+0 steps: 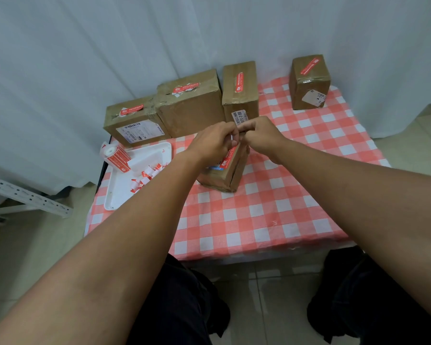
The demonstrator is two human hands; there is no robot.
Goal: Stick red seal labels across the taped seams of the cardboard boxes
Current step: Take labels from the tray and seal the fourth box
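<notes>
Nearest, two dark-trousered knees (182, 307) are seen at the table's front edge, over a tiled floor (264, 295). Next, a red-and-white checked cloth (259, 215) is spread over the table. At mid-table a small box (224, 173) is stood, with a red label (230, 155) laid along its top. Directly above that box the left hand (213, 143) and right hand (258, 133) are brought together, fingertips meeting; the fingers of both are curled and appear to be pinched on a small white strip (232, 138), though what it is cannot be told, being mostly hidden. To the left a white tray (120, 192) is set, in which loose red-and-white scraps (147, 176) are scattered; a label roll (113, 155) is rested on its far left rim. Behind the tray a flat box (132, 123) is placed, sealed with a red label and bearing a barcode sticker. Just beside it a larger box (192, 108) is placed, also labelled on top. Touching that, a tall box (240, 93) is stood, labelled lengthwise. Well apart, at the far right corner, a cube box (309, 80) is set, likewise labelled. Farthest, a white curtain (135, 33) is hung; a metal rack rail (28, 197) is seen at the left.
</notes>
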